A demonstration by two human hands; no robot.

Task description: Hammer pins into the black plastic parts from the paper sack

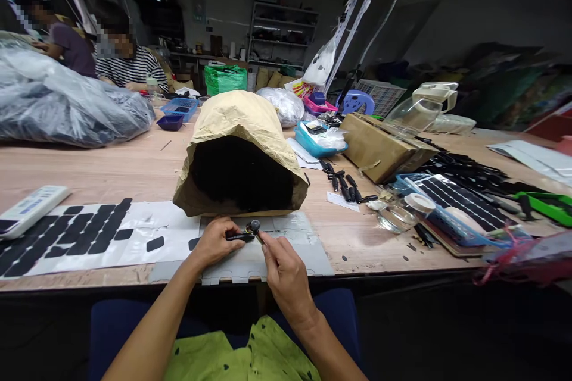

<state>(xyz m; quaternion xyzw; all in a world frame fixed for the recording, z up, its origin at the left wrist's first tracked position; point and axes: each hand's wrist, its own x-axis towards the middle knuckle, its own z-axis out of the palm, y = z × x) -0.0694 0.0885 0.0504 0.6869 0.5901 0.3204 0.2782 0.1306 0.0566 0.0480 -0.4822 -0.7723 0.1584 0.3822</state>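
Observation:
My left hand [215, 243] rests on a grey board [290, 256] at the table's front edge, its fingers closed on a slim black piece [240, 237]. In my right hand [286, 274], the fingers pinch a small thin-handled tool with a round dark head [253, 226], which is at the black piece's right end. Whether the two touch I cannot tell. Just beyond both hands lies a large brown paper sack [236, 110], its wide mouth facing me and its inside dark. A white sheet of rounded black stickers [138, 238] lies left of my left hand.
Several black pieces [344, 184] lie right of the sack, near a cardboard box [379, 146]. A glass jar [395, 218] and a blue basket [456, 221] stand farther right. At left are a white device [33, 209] and a big plastic bag [67, 95]; two people sit behind.

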